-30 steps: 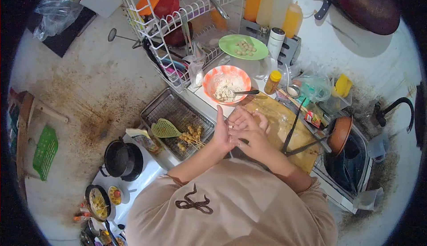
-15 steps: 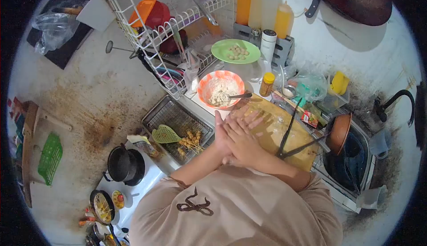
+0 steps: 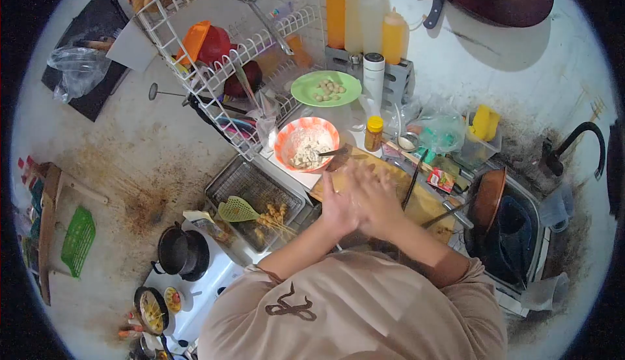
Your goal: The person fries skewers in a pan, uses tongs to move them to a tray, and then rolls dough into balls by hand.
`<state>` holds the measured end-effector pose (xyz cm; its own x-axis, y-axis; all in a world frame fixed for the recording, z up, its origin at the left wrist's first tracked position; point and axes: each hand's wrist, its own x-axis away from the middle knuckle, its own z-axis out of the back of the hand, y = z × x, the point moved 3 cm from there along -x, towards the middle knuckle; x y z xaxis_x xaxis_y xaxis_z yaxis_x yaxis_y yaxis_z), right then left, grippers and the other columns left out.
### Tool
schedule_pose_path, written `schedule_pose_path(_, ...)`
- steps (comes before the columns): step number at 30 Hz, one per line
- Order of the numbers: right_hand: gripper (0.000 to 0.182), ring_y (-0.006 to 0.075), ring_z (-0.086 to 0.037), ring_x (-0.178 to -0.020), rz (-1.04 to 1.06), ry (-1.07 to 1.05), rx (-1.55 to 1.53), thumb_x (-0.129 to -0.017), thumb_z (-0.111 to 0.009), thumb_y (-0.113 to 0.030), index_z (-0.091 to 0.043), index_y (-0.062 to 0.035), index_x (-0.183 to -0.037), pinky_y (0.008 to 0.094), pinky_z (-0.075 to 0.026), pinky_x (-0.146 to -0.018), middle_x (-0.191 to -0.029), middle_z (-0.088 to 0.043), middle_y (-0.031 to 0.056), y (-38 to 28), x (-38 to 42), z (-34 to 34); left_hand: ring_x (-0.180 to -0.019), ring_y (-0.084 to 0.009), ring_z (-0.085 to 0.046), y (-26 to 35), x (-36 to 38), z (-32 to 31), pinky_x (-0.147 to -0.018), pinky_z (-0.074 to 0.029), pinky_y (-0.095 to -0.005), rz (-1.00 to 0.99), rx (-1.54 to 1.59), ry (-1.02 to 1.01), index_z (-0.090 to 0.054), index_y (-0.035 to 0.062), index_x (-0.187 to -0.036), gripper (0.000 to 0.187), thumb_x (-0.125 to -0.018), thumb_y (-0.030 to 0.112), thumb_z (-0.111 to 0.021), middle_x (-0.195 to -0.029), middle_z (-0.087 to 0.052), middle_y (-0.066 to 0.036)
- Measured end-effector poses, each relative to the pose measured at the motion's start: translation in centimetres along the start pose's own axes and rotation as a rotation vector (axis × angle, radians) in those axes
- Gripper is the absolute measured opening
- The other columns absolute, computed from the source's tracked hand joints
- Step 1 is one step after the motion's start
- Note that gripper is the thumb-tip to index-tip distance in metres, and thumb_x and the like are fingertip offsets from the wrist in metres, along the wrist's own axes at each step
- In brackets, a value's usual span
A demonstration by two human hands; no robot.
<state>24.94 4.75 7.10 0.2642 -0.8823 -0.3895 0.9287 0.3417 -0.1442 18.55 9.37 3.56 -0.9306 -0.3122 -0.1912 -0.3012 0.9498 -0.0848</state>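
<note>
Over the cutting board (image 3: 351, 178), my left hand (image 3: 340, 207) and my right hand (image 3: 376, 198) meet palm to palm, their fingers stretched out and slightly blurred. Anything between the palms is hidden. Just beyond them, an orange-and-white bowl (image 3: 281, 146) holds a pale, floury mixture (image 3: 308, 150), with a dark-handled spoon (image 3: 331, 153) resting in it. Several small pale balls (image 3: 331, 90) lie on a green plate (image 3: 305, 88) farther back. A yellow-capped jar (image 3: 374, 134) stands right of the bowl.
Skewered food (image 3: 273, 217) and a green slotted ladle (image 3: 237, 209) lie on a wire-rack tray (image 3: 224, 181) at left. Black tongs (image 3: 413, 187) are on the board's right side. Beyond are a sink (image 3: 537, 243), a dish rack (image 3: 185, 67) and a stove (image 3: 202, 304) with pans.
The camera view has shifted slightly, so the bowl and plate appear farther left. My hands have moved against each other, and my right hand now covers less of my left.
</note>
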Motion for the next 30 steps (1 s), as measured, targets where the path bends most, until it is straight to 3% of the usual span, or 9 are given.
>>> schedule_pose_path(1,0.096,0.0368,-0.016,-0.125,-0.087,0.040,-0.004,-0.063,-0.051,-0.056,-0.013,-0.0014,-0.131,0.0515,-0.011,-0.099,-0.131,-0.024,0.0229,0.9,0.1,0.5,-0.123,-0.0375,-0.020,-0.7,0.2,0.2,-0.097,-0.013,-0.0574,0.023,0.135,-0.014,-0.015,0.0211,-0.133,0.084,-0.068,0.073,-0.027,-0.137,-0.016,-0.012)
schedule_pose_path(6,0.097,0.0369,-0.016,-0.125,0.118,-0.004,-0.102,-0.060,-0.048,-0.060,-0.013,-0.0059,-0.133,0.0538,-0.012,-0.098,-0.135,-0.017,0.0208,-1.7,1.0,-0.4,-0.124,-0.0372,-0.016,-2.8,-2.1,7.3,-0.097,-0.014,-0.0559,-0.144,-0.693,-0.155,-0.015,0.0186,-0.132,0.076,-0.074,0.064,-0.033,-0.137,-0.014,-0.010)
schedule_pose_path(7,0.101,0.0369,-0.016,-0.125,0.170,-0.030,-0.094,-0.055,-0.050,-0.061,-0.014,-0.0070,-0.133,0.0561,-0.012,-0.096,-0.135,-0.016,0.0211,-2.3,1.8,-0.2,-0.125,-0.0369,-0.014,-2.0,-1.7,7.1,-0.098,-0.014,-0.0550,-0.168,-1.194,-0.224,-0.011,0.0167,-0.133,0.075,-0.077,0.061,-0.032,-0.138,-0.011,-0.011)
schedule_pose_path(10,0.097,0.0372,-0.016,-0.125,0.108,-0.041,-0.074,-0.056,-0.050,-0.061,-0.018,-0.0110,-0.133,0.0588,-0.014,-0.094,-0.136,-0.015,0.0202,-0.7,3.1,-0.2,-0.125,-0.0342,-0.017,-3.1,-0.8,1.9,-0.098,-0.015,-0.0536,-0.112,-0.283,-0.001,-0.016,0.0207,-0.133,0.078,-0.073,0.070,-0.023,-0.137,-0.019,-0.009)
schedule_pose_path(12,0.085,0.0384,-0.017,-0.124,-0.058,0.071,-0.076,-0.068,-0.038,-0.064,-0.018,-0.0132,-0.133,0.0567,-0.014,-0.095,-0.134,-0.019,0.0213,1.3,3.2,0.4,-0.125,-0.0333,-0.017,-4.0,-0.6,0.0,-0.098,-0.015,-0.0535,-0.190,-0.291,0.069,-0.015,0.0201,-0.134,0.080,-0.072,0.072,-0.020,-0.137,-0.019,-0.009)
schedule_pose_path(17,0.099,0.0388,-0.014,-0.125,0.098,-0.053,-0.127,-0.050,-0.061,-0.053,-0.020,-0.0194,-0.133,0.0639,-0.009,-0.091,-0.138,-0.010,0.0177,-1.5,2.1,0.2,-0.126,-0.0336,-0.012,-5.6,-1.8,5.4,-0.099,-0.013,-0.0513,-0.175,-0.364,-0.167,-0.008,0.0175,-0.134,0.079,-0.074,0.067,-0.025,-0.139,-0.006,-0.012)
schedule_pose_path(19,0.089,0.0374,-0.010,-0.126,0.099,-0.103,0.004,-0.058,-0.050,-0.062,-0.021,-0.0244,-0.132,0.0665,-0.009,-0.089,-0.138,-0.009,0.0184,-1.8,2.8,0.9,-0.126,-0.0331,-0.014,-5.2,-1.1,4.5,-0.099,-0.013,-0.0533,-0.093,-0.130,-0.044,-0.009,0.0219,-0.134,0.083,-0.070,0.073,-0.022,-0.139,-0.008,-0.011)
schedule_pose_path(25,0.084,0.0339,-0.008,-0.127,-0.123,-0.077,0.008,-0.058,-0.053,-0.061,-0.023,-0.0304,-0.131,0.0697,-0.009,-0.085,-0.139,-0.006,0.0163,-1.4,2.9,0.2,-0.126,-0.0324,-0.014,-6.3,-2.8,9.4,-0.099,-0.014,-0.0521,-0.840,-0.280,0.084,-0.008,0.0243,-0.134,0.074,-0.075,0.068,-0.020,-0.139,-0.009,-0.011)
schedule_pose_path(30,0.090,0.0353,-0.011,-0.127,0.131,-0.105,-0.123,-0.055,-0.059,-0.056,-0.024,-0.0249,-0.131,0.0685,-0.009,-0.087,-0.138,-0.010,0.0169,-2.9,3.6,0.6,-0.126,-0.0324,-0.014,-2.9,1.1,4.6,-0.099,-0.012,-0.0537,-0.060,-0.235,-0.085,-0.008,0.0272,-0.134,0.078,-0.071,0.072,-0.020,-0.139,-0.009,-0.008)
